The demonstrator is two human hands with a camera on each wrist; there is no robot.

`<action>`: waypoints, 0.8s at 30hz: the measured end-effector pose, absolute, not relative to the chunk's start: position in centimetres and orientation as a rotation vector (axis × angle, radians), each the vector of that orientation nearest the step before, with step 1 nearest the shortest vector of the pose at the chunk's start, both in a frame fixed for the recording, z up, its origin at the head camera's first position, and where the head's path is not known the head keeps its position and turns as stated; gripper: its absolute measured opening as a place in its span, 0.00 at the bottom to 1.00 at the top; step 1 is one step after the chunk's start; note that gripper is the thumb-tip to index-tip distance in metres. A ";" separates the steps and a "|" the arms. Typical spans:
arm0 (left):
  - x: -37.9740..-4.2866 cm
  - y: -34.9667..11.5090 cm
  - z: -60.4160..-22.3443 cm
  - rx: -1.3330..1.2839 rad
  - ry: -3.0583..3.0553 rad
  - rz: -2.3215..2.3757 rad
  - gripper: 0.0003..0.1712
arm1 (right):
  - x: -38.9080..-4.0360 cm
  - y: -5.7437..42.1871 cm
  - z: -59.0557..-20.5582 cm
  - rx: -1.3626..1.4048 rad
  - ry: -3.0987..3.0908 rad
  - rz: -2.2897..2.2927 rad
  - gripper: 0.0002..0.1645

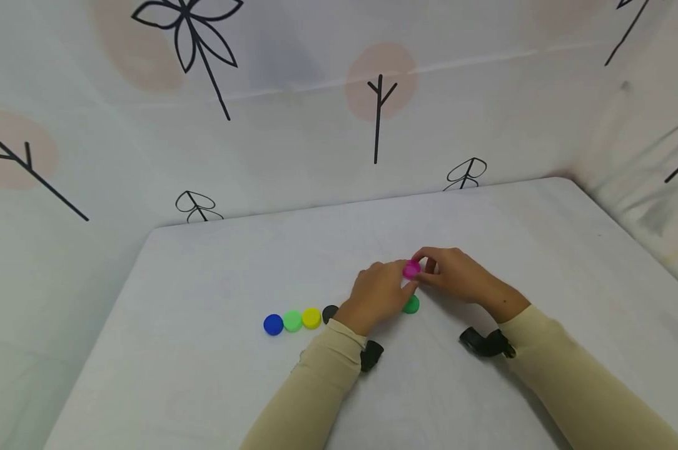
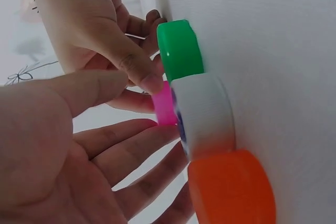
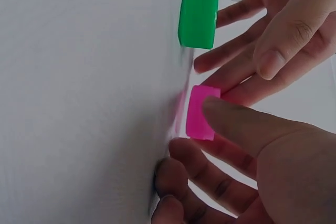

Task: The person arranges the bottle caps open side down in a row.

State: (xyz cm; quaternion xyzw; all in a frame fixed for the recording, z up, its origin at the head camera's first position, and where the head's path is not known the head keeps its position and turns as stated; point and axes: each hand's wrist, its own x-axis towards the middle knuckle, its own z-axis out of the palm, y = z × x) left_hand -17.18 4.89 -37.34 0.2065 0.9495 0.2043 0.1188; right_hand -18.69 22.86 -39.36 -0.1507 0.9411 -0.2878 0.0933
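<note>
My right hand pinches a pink bottle cap between thumb and fingers, just off the tabletop in the right wrist view. My left hand is beside it, fingers extended, with fingertips close to the pink cap; whether they touch it is unclear. A green cap lies just nearer than the pink one. In the left wrist view, a ribbed white cap and an orange cap continue the row from the green one; the left hand hides both in the head view.
Left of my hands, a blue cap, a light green cap, a yellow cap and a partly covered black cap stand in a row. White cloth covers the table. A patterned sheet hangs behind it.
</note>
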 end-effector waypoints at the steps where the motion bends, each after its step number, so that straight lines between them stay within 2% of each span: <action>1: -17.2 4.9 -37.3 0.599 2.791 0.594 0.25 | -18.7 22.9 -39.3 -0.451 2.795 -0.865 0.19; 10: -17.3 4.7 -36.5 0.503 2.897 0.724 0.24 | -18.6 23.0 -38.3 -0.473 2.777 -1.033 0.17; 24: -17.3 4.6 -36.2 0.428 3.011 0.901 0.19 | -18.4 23.0 -37.1 -0.399 2.619 -1.252 0.22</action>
